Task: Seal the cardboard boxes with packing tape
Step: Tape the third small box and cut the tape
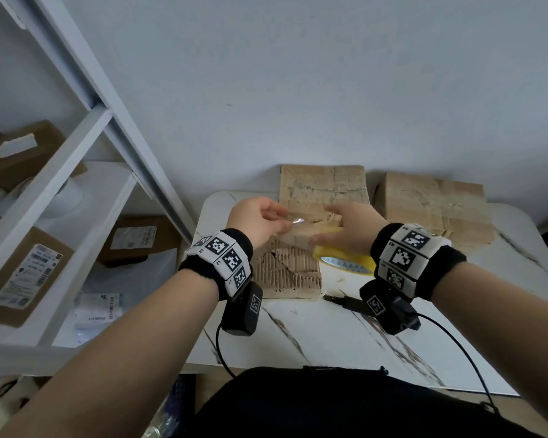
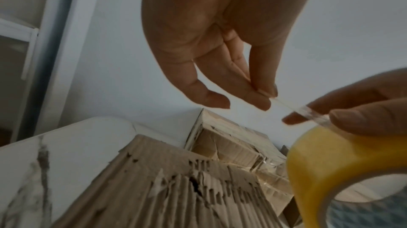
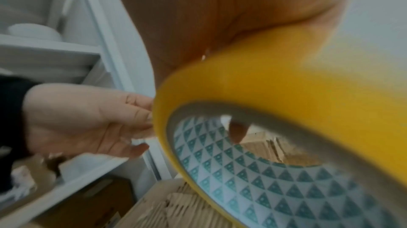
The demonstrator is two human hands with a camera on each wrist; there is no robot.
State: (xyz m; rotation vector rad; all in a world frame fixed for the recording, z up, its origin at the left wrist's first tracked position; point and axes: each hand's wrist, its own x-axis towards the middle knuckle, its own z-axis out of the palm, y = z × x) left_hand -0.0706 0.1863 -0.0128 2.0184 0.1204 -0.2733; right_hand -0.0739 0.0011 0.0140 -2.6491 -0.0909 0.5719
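Note:
A worn cardboard box [image 1: 323,191] lies on the white marble table [image 1: 329,327], its torn corrugated side [image 2: 154,188] facing me. Just above it my right hand [image 1: 336,226] grips a yellow roll of packing tape [image 1: 345,260], thumb on the near side. A short clear strip [image 2: 293,108] runs from the roll [image 2: 330,155] to my left hand [image 2: 264,96], which pinches its free end between thumb and fingers. In the right wrist view the roll [image 3: 286,110] fills the frame, with the left hand [image 3: 88,118] beside it. A second box [image 1: 434,210] stands to the right.
A black pen-like tool [image 1: 345,300] lies on the table below the roll. A white shelf unit [image 1: 86,159] on the left holds labelled parcels [image 1: 26,273] and a white bowl. The wall rises directly behind the boxes.

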